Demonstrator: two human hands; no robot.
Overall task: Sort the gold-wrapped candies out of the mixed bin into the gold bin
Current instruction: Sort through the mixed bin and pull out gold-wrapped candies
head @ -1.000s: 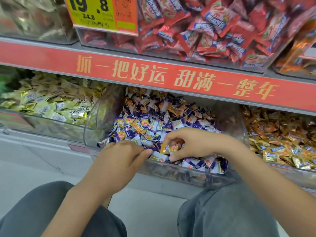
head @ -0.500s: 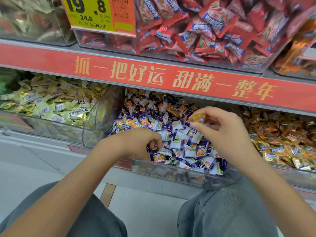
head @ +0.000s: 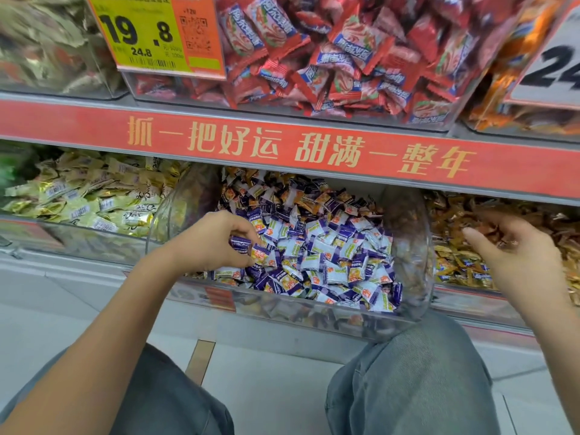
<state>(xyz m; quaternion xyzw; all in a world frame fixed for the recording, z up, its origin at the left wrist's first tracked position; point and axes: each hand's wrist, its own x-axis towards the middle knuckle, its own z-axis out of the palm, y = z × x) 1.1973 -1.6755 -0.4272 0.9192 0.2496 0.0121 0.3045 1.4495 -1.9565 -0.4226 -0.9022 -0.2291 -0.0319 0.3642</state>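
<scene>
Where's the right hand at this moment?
In the head view, the right hand is at the right, over the gold bin, just past the mixed bin's clear side wall.

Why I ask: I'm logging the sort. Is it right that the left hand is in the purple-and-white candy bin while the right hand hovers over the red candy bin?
Not quite: in the head view the right hand is over the gold candy bin, not the red one.

A yellow price tag marked 19.8 is fixed at the left of the upper shelf, beside a bin of red-wrapped candies. A red banner with gold characters is run along the shelf edge. Pale yellow-wrapped candies are heaped at the lower shelf's left end.
</scene>
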